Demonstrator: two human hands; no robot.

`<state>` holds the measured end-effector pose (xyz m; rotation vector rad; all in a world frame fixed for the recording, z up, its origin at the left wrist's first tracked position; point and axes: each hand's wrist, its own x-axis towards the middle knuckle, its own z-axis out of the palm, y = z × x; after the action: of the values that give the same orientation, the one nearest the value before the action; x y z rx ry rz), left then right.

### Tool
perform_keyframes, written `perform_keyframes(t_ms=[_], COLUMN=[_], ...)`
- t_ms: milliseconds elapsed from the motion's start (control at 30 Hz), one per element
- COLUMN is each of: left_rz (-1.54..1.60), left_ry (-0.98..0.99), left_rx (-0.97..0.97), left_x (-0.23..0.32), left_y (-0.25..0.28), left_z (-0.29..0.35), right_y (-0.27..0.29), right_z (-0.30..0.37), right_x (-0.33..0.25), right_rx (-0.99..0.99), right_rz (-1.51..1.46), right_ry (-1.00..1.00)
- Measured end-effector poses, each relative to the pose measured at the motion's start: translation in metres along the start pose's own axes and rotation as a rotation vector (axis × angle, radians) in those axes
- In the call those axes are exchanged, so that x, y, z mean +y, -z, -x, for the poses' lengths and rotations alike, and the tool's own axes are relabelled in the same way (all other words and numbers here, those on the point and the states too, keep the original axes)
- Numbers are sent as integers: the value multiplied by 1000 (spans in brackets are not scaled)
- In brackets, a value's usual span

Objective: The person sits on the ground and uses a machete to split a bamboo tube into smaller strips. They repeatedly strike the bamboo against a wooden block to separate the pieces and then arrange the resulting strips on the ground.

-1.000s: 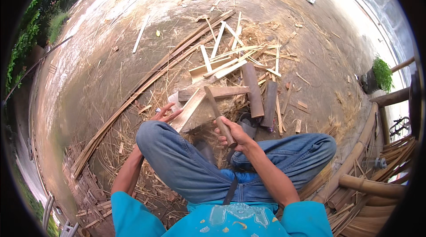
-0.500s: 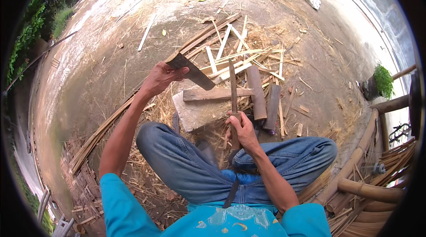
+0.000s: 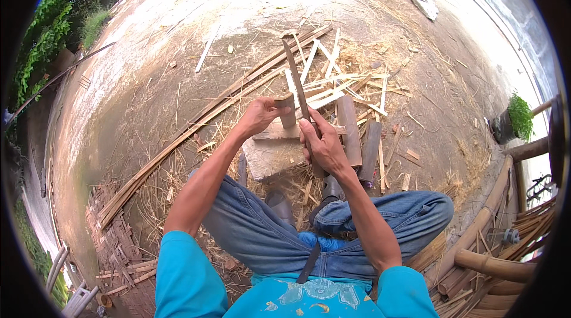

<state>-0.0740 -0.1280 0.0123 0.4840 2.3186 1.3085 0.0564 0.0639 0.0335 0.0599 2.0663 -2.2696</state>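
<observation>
My left hand (image 3: 262, 114) is closed on the upper end of a split bamboo piece (image 3: 288, 117), brownish grey and slightly curved, held nearly upright. Its lower end meets a flat wooden bar (image 3: 270, 133) in the picture; whether they touch I cannot tell. That bar lies across a pale block (image 3: 267, 160) on the ground between my feet. In my right hand (image 3: 324, 142) is a machete (image 3: 295, 74), its long dark blade pointing up and away, just right of the bamboo. My right fingers wrap round its lower part, hiding some of it.
Two bamboo sections (image 3: 349, 130) lie right of the block. Beyond are scattered pale split strips (image 3: 357, 83); long bamboo strips (image 3: 178, 138) run along the left. A bamboo frame (image 3: 476, 229) stands at the right, near a potted plant (image 3: 518, 116).
The bamboo piece has swung from slanting to nearly upright and come down and right over the block. The machete has tilted left, its blade now close beside the bamboo.
</observation>
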Motion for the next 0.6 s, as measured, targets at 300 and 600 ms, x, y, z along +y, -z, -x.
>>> perform_keyframes(t_ms=[300,600], left_rz=[-1,45], left_ry=[-57,-54], left_rx=[27,27], left_x=[0,-8], left_y=[-5,-2], left_z=[-7,-13], right_y=[-10,-10], right_z=[-23,-31], right_x=[5,8], right_rx=[-37,-54], right_rz=[95,46], right_ry=[-12,-38])
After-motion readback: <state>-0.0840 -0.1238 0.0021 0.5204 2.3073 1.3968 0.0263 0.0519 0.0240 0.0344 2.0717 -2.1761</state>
